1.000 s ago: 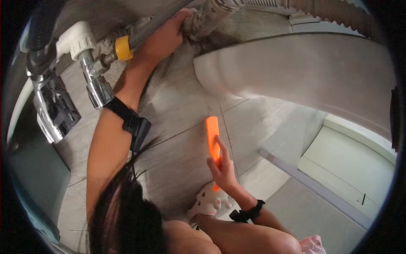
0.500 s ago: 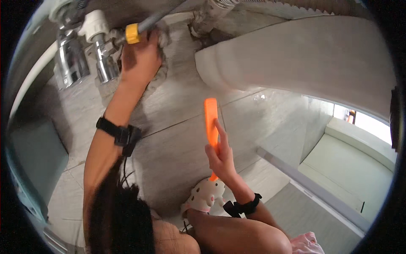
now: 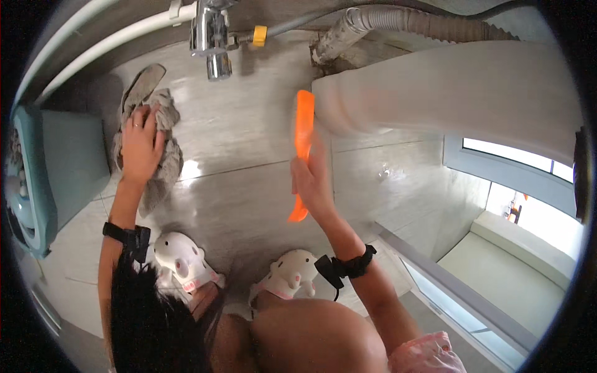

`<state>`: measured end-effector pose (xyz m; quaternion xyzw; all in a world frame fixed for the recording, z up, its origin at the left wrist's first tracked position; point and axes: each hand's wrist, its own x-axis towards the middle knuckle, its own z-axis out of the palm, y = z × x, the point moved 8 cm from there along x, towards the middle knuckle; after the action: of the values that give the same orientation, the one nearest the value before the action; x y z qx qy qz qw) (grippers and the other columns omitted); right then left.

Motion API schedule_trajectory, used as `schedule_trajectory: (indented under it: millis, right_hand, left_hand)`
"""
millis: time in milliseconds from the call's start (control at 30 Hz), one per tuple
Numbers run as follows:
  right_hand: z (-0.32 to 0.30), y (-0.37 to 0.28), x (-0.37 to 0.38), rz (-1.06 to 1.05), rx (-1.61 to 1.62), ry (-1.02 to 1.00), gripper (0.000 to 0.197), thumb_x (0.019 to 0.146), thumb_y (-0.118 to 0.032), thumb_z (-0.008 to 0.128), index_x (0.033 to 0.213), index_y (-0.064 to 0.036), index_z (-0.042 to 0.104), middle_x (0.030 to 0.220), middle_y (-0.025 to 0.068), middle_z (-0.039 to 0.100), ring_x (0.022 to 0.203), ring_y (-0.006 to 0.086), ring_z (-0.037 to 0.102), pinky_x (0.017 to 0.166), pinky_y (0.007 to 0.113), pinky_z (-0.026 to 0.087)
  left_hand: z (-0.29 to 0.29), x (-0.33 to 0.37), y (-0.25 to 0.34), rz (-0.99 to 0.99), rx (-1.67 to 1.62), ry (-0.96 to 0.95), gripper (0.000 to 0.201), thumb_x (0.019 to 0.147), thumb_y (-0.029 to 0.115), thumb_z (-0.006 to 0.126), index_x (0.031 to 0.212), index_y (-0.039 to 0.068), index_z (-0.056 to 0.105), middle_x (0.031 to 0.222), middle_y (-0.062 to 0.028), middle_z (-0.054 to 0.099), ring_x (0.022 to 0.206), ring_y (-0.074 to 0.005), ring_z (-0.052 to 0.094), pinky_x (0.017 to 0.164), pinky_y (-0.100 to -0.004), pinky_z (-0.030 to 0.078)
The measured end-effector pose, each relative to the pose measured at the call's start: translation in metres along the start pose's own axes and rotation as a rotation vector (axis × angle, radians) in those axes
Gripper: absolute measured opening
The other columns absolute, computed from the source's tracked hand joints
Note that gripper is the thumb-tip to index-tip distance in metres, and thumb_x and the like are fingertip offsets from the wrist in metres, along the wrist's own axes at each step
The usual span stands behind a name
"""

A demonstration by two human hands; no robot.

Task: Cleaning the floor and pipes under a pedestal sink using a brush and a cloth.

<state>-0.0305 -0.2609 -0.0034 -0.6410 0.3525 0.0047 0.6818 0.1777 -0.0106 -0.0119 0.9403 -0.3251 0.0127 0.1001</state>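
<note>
On the tiled floor at the left, my left hand [image 3: 142, 146] presses down on a crumpled grey rag [image 3: 166, 115], its fingers curled over the cloth. Part of the rag spreads out beyond and beside the hand. My right hand [image 3: 313, 177] is wrapped around the handle of an orange brush [image 3: 304, 121]. The brush is held above the floor near the middle, its head pointing away from me. Blur on the left side of the head hides most of its bristle detail.
A blue-grey bin [image 3: 74, 149] stands at the left. Chrome valve fittings [image 3: 209, 37] hang at the top, with a corrugated drain hose [image 3: 410, 23] further right. A pale toilet or basin base [image 3: 448, 87] reaches in from the right. My white slippers [image 3: 180, 258] are below.
My left hand has moved with the rag from beneath the valve fittings to the left, next to the bin. The right hand keeps hold of the brush. The view has shifted, showing both slippers.
</note>
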Motion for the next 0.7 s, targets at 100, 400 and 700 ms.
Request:
schedule_trajectory:
  millis: [100, 400, 700]
  right_hand:
    - [-0.002, 0.0, 0.002, -0.009, -0.046, 0.043, 0.065, 0.089, -0.003, 0.045, 0.145, -0.01, 0.013, 0.07, -0.0005, 0.045, 0.047, 0.0075, 0.042, 0.04, 0.024, 0.039]
    - [-0.023, 0.026, -0.029, 0.158, 0.011, 0.207, 0.065, 0.089, -0.002, 0.045, 0.146, -0.0087, 0.013, 0.072, -0.0002, 0.046, 0.05, 0.0071, 0.043, 0.043, 0.023, 0.038]
    - [-0.016, 0.036, -0.056, 0.184, -0.239, 0.146, 0.068, 0.084, 0.0, 0.048, 0.145, -0.0084, 0.019, 0.071, 0.0067, 0.052, 0.056, 0.0139, 0.05, 0.054, 0.028, 0.042]
  left_hand:
    - [0.022, 0.017, 0.03, 0.133, -0.054, -0.031, 0.054, 0.082, 0.015, 0.056, 0.135, 0.008, 0.046, 0.133, -0.0168, 0.046, 0.12, -0.0358, 0.043, 0.102, -0.0458, 0.033]
    - [0.083, 0.164, 0.157, 0.41, -0.273, 0.118, 0.06, 0.085, 0.033, 0.052, 0.14, 0.013, 0.039, 0.134, -0.0153, 0.049, 0.123, -0.0312, 0.046, 0.106, -0.0439, 0.03]
    - [0.09, 0.219, 0.212, 0.446, -0.422, 0.096, 0.058, 0.073, 0.02, 0.064, 0.129, 0.015, 0.051, 0.136, -0.0061, 0.046, 0.122, -0.0294, 0.047, 0.102, -0.0401, 0.04]
